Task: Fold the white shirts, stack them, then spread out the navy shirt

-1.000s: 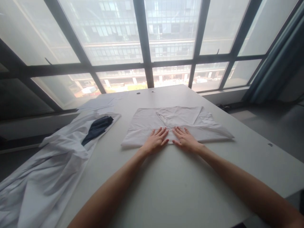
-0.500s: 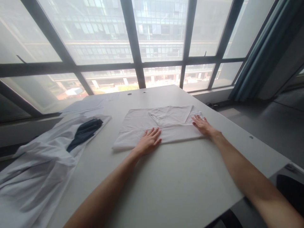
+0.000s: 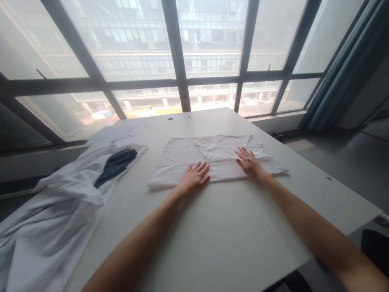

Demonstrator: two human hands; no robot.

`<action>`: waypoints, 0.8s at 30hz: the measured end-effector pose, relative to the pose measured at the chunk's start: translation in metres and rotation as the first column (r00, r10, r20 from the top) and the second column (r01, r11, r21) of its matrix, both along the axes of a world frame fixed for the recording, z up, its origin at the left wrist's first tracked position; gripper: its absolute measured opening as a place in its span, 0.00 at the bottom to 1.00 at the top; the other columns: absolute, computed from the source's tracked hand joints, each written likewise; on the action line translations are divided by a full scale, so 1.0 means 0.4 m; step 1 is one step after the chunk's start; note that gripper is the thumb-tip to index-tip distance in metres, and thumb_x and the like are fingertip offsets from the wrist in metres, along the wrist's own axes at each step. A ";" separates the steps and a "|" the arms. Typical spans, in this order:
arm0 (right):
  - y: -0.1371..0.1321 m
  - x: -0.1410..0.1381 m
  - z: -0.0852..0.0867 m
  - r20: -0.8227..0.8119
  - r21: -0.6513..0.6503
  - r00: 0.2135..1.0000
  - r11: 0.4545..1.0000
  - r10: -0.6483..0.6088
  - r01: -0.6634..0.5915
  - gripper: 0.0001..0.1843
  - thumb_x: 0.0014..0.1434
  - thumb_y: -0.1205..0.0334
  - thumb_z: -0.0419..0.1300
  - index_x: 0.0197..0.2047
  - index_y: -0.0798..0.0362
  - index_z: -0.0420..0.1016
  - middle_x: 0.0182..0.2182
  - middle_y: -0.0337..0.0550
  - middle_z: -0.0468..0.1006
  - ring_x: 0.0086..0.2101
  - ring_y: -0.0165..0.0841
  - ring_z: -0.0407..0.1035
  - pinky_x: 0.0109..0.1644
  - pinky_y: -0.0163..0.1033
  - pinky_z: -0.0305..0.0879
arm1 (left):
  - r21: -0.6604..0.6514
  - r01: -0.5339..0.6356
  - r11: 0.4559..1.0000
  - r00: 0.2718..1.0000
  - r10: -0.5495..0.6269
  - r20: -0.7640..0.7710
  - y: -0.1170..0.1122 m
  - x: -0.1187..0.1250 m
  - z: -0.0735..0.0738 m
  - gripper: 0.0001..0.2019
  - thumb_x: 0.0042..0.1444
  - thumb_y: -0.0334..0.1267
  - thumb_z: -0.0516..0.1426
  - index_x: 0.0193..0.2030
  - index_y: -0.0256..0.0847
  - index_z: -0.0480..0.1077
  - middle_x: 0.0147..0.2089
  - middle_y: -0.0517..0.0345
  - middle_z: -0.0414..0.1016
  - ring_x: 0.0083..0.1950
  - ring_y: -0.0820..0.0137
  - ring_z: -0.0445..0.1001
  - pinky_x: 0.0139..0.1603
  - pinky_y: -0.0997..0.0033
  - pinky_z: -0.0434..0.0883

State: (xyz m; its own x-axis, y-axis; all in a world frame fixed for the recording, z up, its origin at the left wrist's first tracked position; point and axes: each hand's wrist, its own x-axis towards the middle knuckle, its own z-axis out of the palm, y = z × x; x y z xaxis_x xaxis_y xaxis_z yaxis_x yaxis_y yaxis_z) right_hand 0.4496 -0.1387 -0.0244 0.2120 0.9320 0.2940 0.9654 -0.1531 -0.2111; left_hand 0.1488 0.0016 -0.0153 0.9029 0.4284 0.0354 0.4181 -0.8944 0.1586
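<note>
A folded white garment (image 3: 179, 152) lies flat on the white table, its long side toward me and some creased layers on top. My left hand (image 3: 196, 177) rests palm down on its near edge, left of the middle, fingers spread. Farther right, my right hand (image 3: 249, 163) also lies flat on the cloth with the fingers apart. Neither hand grips anything. The garment's right corner sticks out past my right wrist. What kind of garment it is, I cannot tell.
The white table (image 3: 225, 227) reaches toward large windows (image 3: 212, 36). A rumpled white cloth (image 3: 69, 202) with a dark cloth piece (image 3: 117, 165) on it hangs over the left side. A blue curtain (image 3: 331, 77) hangs at the right. Black chair parts show at the lower right.
My right hand has slid left across the garment, away from its right end, uncovering the corner there. My left hand stays in place on the cloth. The view has shifted slightly.
</note>
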 end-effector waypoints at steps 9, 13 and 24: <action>0.014 -0.020 -0.021 0.010 -0.191 1.000 0.982 0.012 -0.010 0.35 0.72 0.47 0.43 0.76 0.54 0.52 0.75 0.56 0.44 0.74 0.47 0.37 0.74 0.62 0.39 | -0.055 -0.318 0.946 0.948 0.317 -0.038 -0.010 -0.002 0.007 0.38 0.70 0.61 0.32 0.79 0.40 0.45 0.80 0.50 0.40 0.80 0.52 0.37 0.74 0.35 0.38; 0.014 -0.012 -0.032 -0.010 -0.123 0.999 0.991 0.043 -0.044 0.34 0.72 0.47 0.43 0.75 0.54 0.53 0.75 0.56 0.46 0.73 0.48 0.38 0.72 0.64 0.42 | -0.047 -0.535 0.843 0.844 0.532 -0.065 0.005 -0.036 0.009 0.40 0.69 0.61 0.32 0.78 0.35 0.47 0.80 0.48 0.38 0.79 0.46 0.35 0.75 0.36 0.40; 0.010 -0.005 -0.020 -0.072 0.160 0.995 0.985 0.072 -0.059 0.29 0.72 0.53 0.44 0.69 0.57 0.65 0.71 0.58 0.60 0.71 0.47 0.49 0.72 0.63 0.47 | 0.065 -0.715 0.696 0.695 0.718 -0.040 0.026 -0.058 -0.006 0.45 0.67 0.62 0.40 0.76 0.23 0.48 0.79 0.32 0.41 0.78 0.40 0.38 0.75 0.41 0.42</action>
